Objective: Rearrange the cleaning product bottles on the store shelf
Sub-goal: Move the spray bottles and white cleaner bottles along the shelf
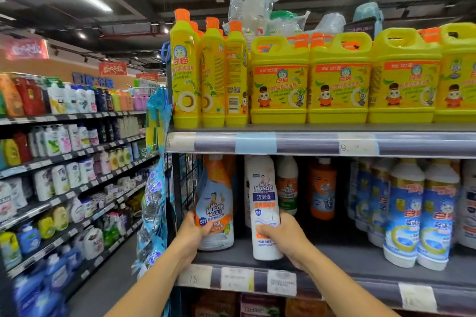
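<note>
Supermarket aisle, cleaning-goods bay; dark middle shelf [334, 252] at chest height, yellow jugs [279, 80] on the shelf above. Both hands are on bottles at the left end of the middle shelf. Left hand [192, 233] is wrapped around the lower body of the spray bottle [215, 203], which stands upright, hard against the wire end panel. Right hand [279, 237] is closed around the lower part of the white bottle [264, 203], fingers across its front, thumb side to its right. White bottle is upright, long axis vertical, its base at or just above the shelf near the front edge; contact cannot be told. It stands just right of the spray bottle, with a narrow gap between. Behind and right: a second white bottle [287, 185], then an orange bottle [323, 188], set back. Open shelf lies to the right of the right hand, before the blue-label bottles [404, 213]. Judgement: any shift rightward falls to the right hand, already on that side.
</note>
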The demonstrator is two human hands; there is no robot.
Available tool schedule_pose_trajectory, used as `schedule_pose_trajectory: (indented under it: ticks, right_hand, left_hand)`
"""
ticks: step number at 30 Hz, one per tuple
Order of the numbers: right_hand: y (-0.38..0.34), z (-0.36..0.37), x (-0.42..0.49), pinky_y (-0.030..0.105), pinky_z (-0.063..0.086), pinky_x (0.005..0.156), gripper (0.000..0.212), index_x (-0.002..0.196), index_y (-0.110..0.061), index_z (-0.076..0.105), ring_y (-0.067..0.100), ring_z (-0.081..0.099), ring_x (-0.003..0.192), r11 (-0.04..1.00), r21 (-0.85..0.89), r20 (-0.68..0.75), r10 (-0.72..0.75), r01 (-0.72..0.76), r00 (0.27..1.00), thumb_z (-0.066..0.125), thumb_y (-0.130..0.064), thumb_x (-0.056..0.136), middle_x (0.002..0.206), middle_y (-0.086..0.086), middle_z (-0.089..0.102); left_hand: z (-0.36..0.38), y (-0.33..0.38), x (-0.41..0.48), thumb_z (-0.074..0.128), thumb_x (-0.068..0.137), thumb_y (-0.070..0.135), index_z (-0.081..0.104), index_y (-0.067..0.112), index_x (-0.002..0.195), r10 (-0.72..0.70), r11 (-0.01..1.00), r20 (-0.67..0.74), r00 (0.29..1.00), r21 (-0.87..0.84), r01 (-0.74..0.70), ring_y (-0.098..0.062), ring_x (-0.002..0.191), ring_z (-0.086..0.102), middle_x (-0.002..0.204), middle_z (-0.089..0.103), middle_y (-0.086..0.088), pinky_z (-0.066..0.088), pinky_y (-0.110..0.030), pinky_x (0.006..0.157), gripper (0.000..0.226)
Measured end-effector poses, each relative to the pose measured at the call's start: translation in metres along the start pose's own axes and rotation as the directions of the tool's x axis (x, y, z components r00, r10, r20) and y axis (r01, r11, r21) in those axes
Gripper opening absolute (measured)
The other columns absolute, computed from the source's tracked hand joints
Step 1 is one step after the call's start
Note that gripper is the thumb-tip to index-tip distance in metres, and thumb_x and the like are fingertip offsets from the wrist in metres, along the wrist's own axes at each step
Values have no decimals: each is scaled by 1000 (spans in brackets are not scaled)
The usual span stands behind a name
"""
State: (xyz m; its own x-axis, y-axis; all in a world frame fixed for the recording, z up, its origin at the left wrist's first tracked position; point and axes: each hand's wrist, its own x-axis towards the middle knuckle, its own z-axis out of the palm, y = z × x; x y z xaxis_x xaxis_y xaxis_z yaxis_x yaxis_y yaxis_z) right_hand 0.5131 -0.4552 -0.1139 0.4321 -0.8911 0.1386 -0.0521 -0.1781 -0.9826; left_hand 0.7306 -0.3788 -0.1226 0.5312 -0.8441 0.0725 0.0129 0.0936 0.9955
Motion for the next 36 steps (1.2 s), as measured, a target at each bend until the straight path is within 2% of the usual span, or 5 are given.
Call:
schedule_pose_trajectory:
  ticks: [12, 18, 25, 29, 36]
  right_hand:
    - [12, 23, 32, 32, 51, 89, 50, 118, -17, 52, 16, 64, 101, 998, 1, -60, -67, 67, 996, 76, -4, 77, 110, 2, 67]
    - [15, 24, 38, 21, 50, 81, 50, 108, -28, 51, 9, 63, 99, 993, -62, -59, -104, 101, 993, 77, -5, 73, 106, -5, 65]
    - [21, 23, 35, 23, 48, 88, 57, 115, -15, 51, 17, 62, 106, 950, -301, -112, -122, 83, 986, 81, -9, 67, 108, -1, 64]
    - [21, 16, 32, 15, 43, 87, 63, 125, -14, 48, 16, 59, 114, 865, -497, -43, -98, 64, 994, 79, -24, 71, 121, 2, 62]
    - [20, 14, 34, 30, 46, 99, 69, 127, -12, 49, 20, 59, 118, 810, -586, -51, -54, 14, 997, 81, -29, 70, 127, 4, 61]
  left_hand:
    - [-3, -2, 13, 56, 90, -9, 48, 5, 129, -56, 995, -56, 997, 82, 61, -31, 116, 56, 128, 60, -19, 41, -42, 105, 42]
    - [20, 1, 0, 84, 64, 3, 33, 7, 112, -19, 958, -232, 973, 274, 84, -32, 103, 58, 114, 57, -14, 46, -40, 93, 70]
    - [62, 1, -19, 97, 39, 33, 5, 2, 145, 158, 856, -473, 867, 503, 118, -48, 132, 32, 142, 29, -35, 30, -53, 108, 144]
    - [73, -3, -17, 98, 37, 32, 1, 6, 146, 194, 834, -503, 842, 537, 128, -48, 134, 29, 145, 24, -32, 28, -57, 108, 148]
    - [66, -8, 2, 92, 49, 32, -1, 3, 141, 165, 794, -488, 857, 581, 178, -50, 130, 31, 139, 25, -31, 32, -56, 108, 134]
